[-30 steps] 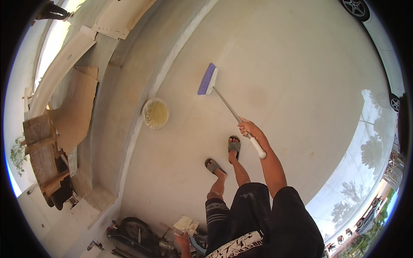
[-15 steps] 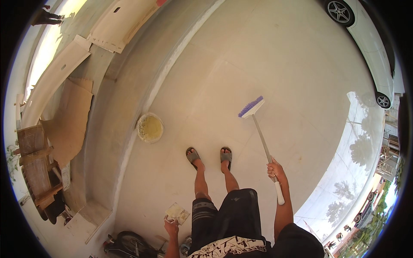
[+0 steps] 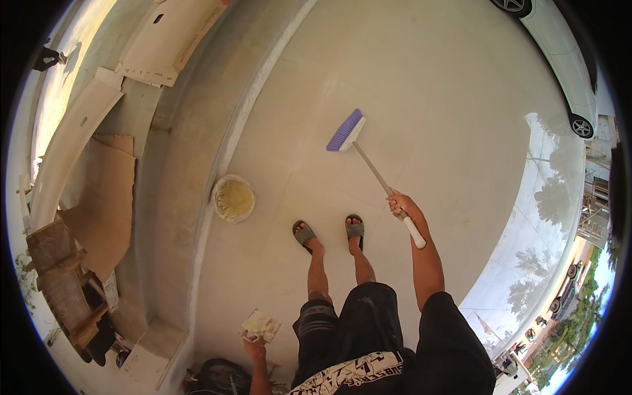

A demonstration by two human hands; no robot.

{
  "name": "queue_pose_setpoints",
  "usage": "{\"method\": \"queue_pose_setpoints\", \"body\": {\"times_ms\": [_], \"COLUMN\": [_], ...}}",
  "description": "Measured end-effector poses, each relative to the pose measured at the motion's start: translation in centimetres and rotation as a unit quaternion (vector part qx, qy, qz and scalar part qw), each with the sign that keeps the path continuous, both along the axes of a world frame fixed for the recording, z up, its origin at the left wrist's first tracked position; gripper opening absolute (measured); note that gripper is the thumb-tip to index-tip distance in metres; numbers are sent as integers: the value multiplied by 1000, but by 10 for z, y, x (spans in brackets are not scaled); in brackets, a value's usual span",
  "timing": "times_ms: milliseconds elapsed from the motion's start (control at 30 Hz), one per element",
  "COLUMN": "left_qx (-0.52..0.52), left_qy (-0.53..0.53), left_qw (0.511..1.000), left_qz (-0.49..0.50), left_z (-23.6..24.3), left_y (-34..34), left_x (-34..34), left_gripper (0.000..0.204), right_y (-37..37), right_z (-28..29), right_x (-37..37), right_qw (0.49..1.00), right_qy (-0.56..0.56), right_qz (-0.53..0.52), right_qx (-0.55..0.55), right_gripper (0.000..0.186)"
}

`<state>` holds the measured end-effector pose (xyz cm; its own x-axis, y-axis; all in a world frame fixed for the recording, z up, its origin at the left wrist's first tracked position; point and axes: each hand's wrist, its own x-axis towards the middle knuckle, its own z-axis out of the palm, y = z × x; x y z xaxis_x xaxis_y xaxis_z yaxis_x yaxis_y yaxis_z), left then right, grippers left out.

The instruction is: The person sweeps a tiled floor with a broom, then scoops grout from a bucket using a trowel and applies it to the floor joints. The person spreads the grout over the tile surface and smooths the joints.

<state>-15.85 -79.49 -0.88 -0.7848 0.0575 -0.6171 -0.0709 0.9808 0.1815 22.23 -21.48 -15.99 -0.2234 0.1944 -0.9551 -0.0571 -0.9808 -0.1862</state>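
My right hand (image 3: 403, 204) is closed around the grey pole of a broom (image 3: 372, 166), just above its white grip. The broom reaches away to the upper left. Its white head with purple bristles is held out past my feet; whether the bristles touch the floor I cannot tell. Low at the left, my left hand (image 3: 253, 343) is closed on a small flat squarish board (image 3: 261, 325) with pale cream paste on top. Beyond it stands a round bucket (image 3: 218, 183) with a whitish, smeared rim and a yellowish inside.
Smooth pale floor (image 3: 434, 118) lies ahead, bordered at left by a low raised edge (image 3: 234, 135). Cardboard (image 3: 105, 204) and wooden pieces (image 3: 66, 276) lean farther left. A white car (image 3: 559, 59) stands at upper right. A dark wheeled object (image 3: 217, 378) sits near my left arm.
My right arm has reached farther forward, carrying the broom up and to the left, its bristles turned more into view. The left hand still holds the board, slightly farther left. The view has shifted.
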Motion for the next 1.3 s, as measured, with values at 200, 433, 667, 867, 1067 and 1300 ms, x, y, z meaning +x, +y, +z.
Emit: {"method": "queue_pose_setpoints", "body": {"times_ms": [200,433,667,867,1067,1300], "left_qx": [1,25,13,-72,-28,66], "left_qy": [-27,-23,9,37,41,44], "left_qw": [999,999,995,997,998,991], "left_qz": [-29,-24,96,21,-44,-112], "left_z": [-18,-13,9,27,34,20], "left_y": [24,29,71,101,162,302], "left_x": [-8,1,36,70,84,79], "left_gripper": [67,67,67,68,67,65], "right_y": [-93,-64,130,174,125,-24], "right_z": [28,78,2,-39,9,14], "right_x": [178,96,-128,-103,143,466], "right_qw": [970,992,982,987,999,804], "right_qy": [-190,-95,174,157,35,-486], "right_qz": [-146,-72,12,3,7,341], "right_qx": [-32,24,67,14,-30,28], "right_gripper": [16,31,80,85,82,8]}}
